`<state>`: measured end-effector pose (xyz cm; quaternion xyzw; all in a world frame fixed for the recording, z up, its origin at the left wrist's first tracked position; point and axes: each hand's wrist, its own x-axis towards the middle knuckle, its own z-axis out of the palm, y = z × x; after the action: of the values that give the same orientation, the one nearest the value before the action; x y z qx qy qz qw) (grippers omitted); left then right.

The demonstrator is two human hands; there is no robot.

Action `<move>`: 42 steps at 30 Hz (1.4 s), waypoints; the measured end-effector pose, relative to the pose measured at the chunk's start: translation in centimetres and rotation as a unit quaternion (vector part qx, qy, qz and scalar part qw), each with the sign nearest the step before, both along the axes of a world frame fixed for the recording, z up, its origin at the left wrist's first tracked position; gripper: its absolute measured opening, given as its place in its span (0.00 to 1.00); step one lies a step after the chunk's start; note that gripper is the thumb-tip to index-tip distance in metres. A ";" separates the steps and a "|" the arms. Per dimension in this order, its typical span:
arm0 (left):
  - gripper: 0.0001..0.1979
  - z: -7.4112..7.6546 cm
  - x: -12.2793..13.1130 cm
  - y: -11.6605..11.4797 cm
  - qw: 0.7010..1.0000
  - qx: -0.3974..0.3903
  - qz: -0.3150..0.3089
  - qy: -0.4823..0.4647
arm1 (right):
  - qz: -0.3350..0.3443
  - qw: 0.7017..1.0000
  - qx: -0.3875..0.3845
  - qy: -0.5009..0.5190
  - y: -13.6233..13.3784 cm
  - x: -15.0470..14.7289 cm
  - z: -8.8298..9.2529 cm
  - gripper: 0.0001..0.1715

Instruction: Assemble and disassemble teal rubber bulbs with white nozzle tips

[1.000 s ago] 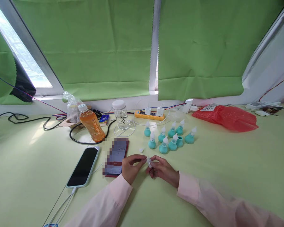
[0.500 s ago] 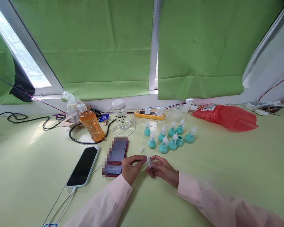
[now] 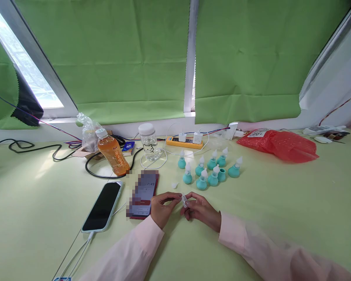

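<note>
A: Left to right, quick. Left hand [image 3: 161,208] was low centre on the table [image 3: 280,203], fingers curled, thumb and forefinger pinched shut on one end of the small clear piece [image 3: 183,200].

B: And the piece sat where?

A: Between the two hands, just above the tabletop, in front of the red phone [image 3: 143,193]. Right hand [image 3: 201,210] was pinched shut on its other end.

B: Which way from each grip?

A: Right of the left fingertips, left of the right ones. Both hands were touching it, so neither was nearer.

B: Long axis?

A: Looked roughly left-right, running from one hand to the other, maybe tilted a bit. Too small and see-through to be sure.

B: Which end pointed where?

A: Couldn't tell; fingers covered both ends.

B: Anything near?

A: A loose white tip [image 3: 174,185] lay just beyond the left hand, apart from it. The teal bulbs [image 3: 206,169] stood upright in a cluster further back and right, white tips pointing up, well apart from both hands.
</note>
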<state>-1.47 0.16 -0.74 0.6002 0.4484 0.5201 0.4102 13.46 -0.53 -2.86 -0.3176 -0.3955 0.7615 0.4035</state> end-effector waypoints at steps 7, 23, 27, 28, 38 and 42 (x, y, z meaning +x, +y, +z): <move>0.03 0.1 0.0 0.1 1.000 -0.025 -0.003 -0.002 | -0.001 1.000 0.004 -0.002 0.0 0.0 0.0 0.17; 0.15 0.3 0.3 0.1 0.990 -0.091 -0.088 -0.057 | 0.006 1.000 0.016 -0.007 -0.2 0.0 0.5 0.18; 0.16 0.3 0.3 0.2 0.983 -0.110 -0.116 -0.089 | 0.007 1.000 0.020 -0.006 -0.3 0.0 0.5 0.17; 0.16 0.3 0.3 0.2 0.982 -0.114 -0.122 -0.093 | 0.007 1.000 0.021 -0.006 -0.3 0.0 0.5 0.17; 0.19 -0.4 0.1 0.7 0.953 -0.186 -0.166 -0.172 | 0.003 1.000 0.023 -0.002 -0.2 0.1 0.3 0.18; 0.19 -0.7 -0.1 0.9 0.944 -0.210 -0.169 -0.191 | -0.001 1.000 0.023 -0.004 -0.2 0.1 0.4 0.18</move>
<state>-1.54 1.11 -1.46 0.4568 0.3531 0.4416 0.6868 13.51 -0.73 -2.46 -0.3118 -0.4146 0.7502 0.4100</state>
